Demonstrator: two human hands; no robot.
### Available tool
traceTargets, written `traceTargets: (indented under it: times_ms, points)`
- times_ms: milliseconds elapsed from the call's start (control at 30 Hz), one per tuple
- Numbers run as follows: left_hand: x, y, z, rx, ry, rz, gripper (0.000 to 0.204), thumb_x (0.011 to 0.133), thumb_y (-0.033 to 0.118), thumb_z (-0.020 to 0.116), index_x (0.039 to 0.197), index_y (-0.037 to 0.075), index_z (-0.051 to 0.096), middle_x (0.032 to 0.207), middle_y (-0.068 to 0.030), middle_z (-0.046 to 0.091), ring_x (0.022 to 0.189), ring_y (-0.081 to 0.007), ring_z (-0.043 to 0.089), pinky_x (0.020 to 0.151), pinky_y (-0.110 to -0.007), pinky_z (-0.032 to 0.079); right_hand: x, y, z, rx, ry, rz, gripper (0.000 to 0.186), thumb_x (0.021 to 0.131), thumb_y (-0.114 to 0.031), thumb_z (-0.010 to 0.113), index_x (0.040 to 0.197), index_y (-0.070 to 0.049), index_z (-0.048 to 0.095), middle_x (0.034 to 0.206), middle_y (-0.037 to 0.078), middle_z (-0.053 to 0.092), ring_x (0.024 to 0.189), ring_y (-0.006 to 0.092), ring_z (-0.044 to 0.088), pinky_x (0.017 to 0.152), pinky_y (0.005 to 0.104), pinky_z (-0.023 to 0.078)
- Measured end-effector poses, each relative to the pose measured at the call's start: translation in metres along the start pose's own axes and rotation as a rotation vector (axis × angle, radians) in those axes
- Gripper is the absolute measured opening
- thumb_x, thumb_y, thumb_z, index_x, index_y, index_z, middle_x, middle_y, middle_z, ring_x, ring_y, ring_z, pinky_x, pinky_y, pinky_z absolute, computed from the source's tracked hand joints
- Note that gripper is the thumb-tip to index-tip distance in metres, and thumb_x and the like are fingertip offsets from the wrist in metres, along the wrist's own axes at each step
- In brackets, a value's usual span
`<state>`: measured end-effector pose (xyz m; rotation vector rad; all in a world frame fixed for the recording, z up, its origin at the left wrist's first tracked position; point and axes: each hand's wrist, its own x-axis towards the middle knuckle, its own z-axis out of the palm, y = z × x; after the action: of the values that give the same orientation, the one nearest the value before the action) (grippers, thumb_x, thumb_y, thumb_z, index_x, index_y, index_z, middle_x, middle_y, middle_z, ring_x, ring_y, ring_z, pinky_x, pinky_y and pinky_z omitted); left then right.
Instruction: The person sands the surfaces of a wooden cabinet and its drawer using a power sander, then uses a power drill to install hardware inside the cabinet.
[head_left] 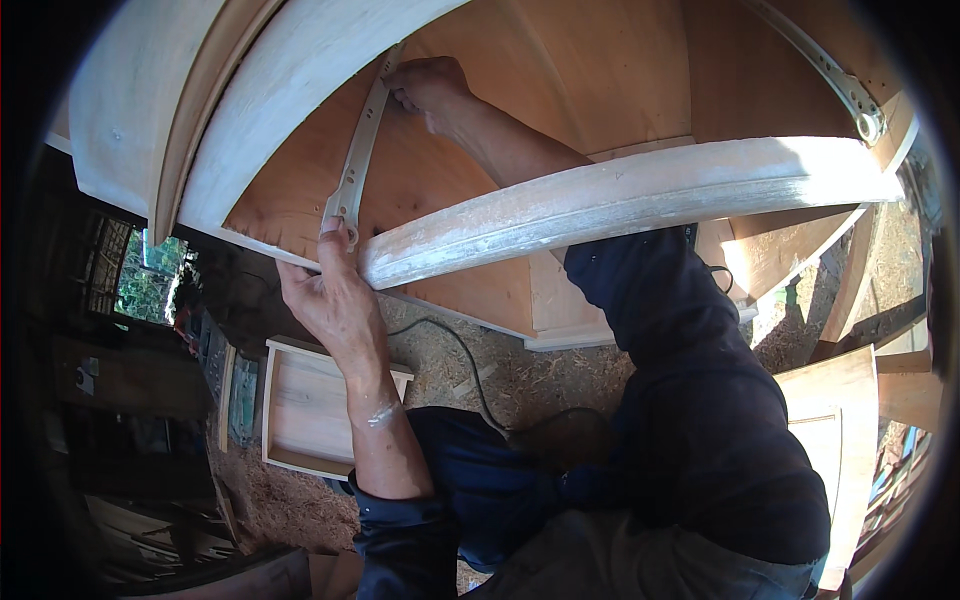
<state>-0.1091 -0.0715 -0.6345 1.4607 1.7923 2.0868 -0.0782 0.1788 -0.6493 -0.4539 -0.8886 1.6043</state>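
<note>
Inside a wooden cabinet, a pale metal drawer slide (362, 150) with holes lies along the reddish-brown side panel (290, 190). My left hand (338, 305) is closed around the panel's front edge, its thumb pressing on the slide's near, roller end. Past the white-smeared front rail (620, 195) reaches my right arm, which the rail partly covers. My right hand (435, 88) is curled beside the slide's far part, fingers bunched against it. Whatever sits between those fingers is hidden.
A second drawer slide (825, 75) is fixed on the opposite side panel. A wooden drawer (310, 405) rests on the shavings-strewn floor at the left. A dark cable (465, 355) runs over the floor. Wooden boards (830, 430) stand at the right.
</note>
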Motion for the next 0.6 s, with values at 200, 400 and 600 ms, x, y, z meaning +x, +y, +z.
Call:
traceTargets:
  times_ms: [200, 400, 600]
  points:
    - [0.000, -0.001, 0.000, 0.009, 0.002, 0.000, 0.021, 0.098, 0.014, 0.058, 0.107, -0.005, 0.058, 0.096, -0.0073, 0.063, 0.089, -0.0114, 0.060, 0.082, -0.027, 0.048, 0.000, -0.002, -0.005, -0.057, -0.039, -0.039, 0.003, 0.081, 0.001, 0.069, 0.081, 0.003, 0.067, 0.071, 0.007, 0.061, 0.059, 0.0143, 0.055, 0.053, 0.0281, 0.045]
    - [-0.001, -0.004, -0.006, -0.069, 0.001, 0.031, 0.022, 0.098, 0.014, 0.060, 0.109, -0.005, 0.059, 0.095, -0.0069, 0.063, 0.087, -0.0111, 0.059, 0.080, -0.027, 0.049, 0.001, -0.001, -0.025, -0.041, -0.128, 0.041, 0.008, 0.086, -0.004, 0.067, 0.081, 0.003, 0.068, 0.071, 0.009, 0.063, 0.059, 0.0157, 0.058, 0.054, 0.0285, 0.047]
    - [0.001, -0.002, -0.030, -0.032, -0.156, -0.012, 0.036, 0.098, 0.017, 0.060, 0.125, -0.006, 0.054, 0.097, -0.0070, 0.063, 0.086, -0.0103, 0.058, 0.078, -0.024, 0.047, 0.045, 0.081, -0.173, -1.436, -0.170, -0.130, 0.019, 0.084, -0.019, 0.065, 0.094, -0.005, 0.073, 0.087, 0.013, 0.070, 0.076, 0.0251, 0.068, 0.073, 0.0374, 0.056]
